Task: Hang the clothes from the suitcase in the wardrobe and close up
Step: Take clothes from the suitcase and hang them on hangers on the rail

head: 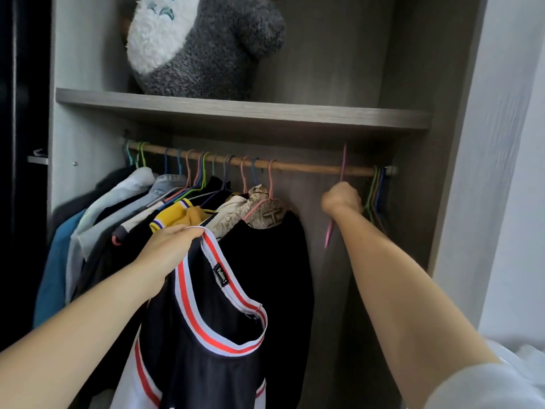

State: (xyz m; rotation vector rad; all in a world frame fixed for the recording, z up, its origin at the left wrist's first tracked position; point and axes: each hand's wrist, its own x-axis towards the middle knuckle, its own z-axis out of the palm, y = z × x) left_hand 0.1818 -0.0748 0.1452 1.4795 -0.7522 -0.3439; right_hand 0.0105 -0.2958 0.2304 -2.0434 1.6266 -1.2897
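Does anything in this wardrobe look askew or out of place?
Only the pink hanger stands out. The right hand grips it, and it sits tilted with its hook poking high above the rod. Nothing else looks odd.

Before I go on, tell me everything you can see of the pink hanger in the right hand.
The pink hanger is thin, like coated wire, and bare of clothing. Its hook stands upright across the wooden rod, in the gap between the hung clothes and the empty hangers at the rod's right end. The right hand grips it just below the hook, hiding the neck; one arm slants down-left from under the hand. Whether the hook rests on the rod is unclear.
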